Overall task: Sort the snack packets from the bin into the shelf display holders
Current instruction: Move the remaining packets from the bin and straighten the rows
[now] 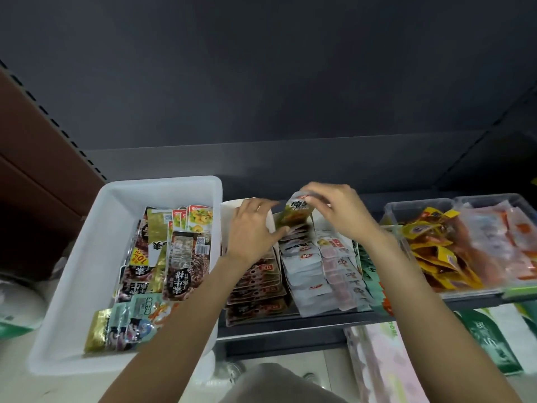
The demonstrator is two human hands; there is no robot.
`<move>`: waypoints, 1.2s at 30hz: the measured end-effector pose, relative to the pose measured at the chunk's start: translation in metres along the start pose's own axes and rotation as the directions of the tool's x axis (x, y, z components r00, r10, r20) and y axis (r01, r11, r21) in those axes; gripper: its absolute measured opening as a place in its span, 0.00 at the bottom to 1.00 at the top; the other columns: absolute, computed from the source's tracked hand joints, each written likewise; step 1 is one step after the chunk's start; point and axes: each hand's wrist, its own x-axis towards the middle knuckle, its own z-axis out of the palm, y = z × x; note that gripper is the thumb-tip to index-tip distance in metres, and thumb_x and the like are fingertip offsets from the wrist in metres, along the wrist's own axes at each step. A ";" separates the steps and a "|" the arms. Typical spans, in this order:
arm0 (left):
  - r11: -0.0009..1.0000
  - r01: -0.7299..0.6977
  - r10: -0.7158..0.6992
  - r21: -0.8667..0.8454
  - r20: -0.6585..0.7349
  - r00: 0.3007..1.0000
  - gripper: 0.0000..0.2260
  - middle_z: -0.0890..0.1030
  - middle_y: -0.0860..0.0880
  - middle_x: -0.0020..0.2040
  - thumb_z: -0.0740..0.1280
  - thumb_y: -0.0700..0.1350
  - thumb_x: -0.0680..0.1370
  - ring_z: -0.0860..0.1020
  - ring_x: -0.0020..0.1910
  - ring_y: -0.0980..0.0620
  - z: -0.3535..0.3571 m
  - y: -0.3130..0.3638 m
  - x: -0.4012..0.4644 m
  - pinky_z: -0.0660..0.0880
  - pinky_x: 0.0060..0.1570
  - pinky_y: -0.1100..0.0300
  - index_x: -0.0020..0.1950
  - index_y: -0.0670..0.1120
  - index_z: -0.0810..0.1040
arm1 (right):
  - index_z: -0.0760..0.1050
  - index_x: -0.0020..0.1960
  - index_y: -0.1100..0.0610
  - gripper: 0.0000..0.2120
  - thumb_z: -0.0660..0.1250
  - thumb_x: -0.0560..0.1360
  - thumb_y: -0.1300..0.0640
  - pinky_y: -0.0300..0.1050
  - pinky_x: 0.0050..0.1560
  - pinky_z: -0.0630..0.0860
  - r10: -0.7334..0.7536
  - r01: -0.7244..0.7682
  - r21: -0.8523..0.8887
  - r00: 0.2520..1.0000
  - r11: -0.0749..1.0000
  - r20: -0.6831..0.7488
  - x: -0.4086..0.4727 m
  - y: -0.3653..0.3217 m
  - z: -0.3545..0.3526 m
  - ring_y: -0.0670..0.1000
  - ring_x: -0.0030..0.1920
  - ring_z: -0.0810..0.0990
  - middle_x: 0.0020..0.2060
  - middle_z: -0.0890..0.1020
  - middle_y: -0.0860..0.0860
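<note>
A white plastic bin point(87, 257) on the left holds several snack packets point(174, 257), dark, gold and teal. Right of it, white cardboard display holders point(229, 210) on the shelf carry rows of dark brown packets point(255, 289), white packets point(305, 274) and pink-white packets point(337, 257). My right hand point(340, 210) pinches the top of an olive-green packet point(293, 215) above the back of the white-packet row. My left hand point(252, 228) rests on the holder wall, its fingers touching the lower edge of that packet.
Clear plastic trays point(418, 206) at the right hold yellow and orange-red packets. The dark shelf back rises behind. Below the shelf edge point(290, 324) lie pink and green-white packages. A brown panel stands at the far left.
</note>
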 end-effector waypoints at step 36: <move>0.801 0.580 -0.598 0.145 0.229 0.768 0.11 0.80 0.42 0.51 0.68 0.38 0.74 0.79 0.51 0.44 -0.051 -0.189 -0.081 0.72 0.40 0.59 0.55 0.38 0.72 | 0.47 0.78 0.50 0.38 0.66 0.76 0.49 0.60 0.70 0.62 0.308 -0.164 -0.272 0.691 0.948 0.654 0.074 -0.147 0.257 0.70 0.72 0.53 0.76 0.47 0.58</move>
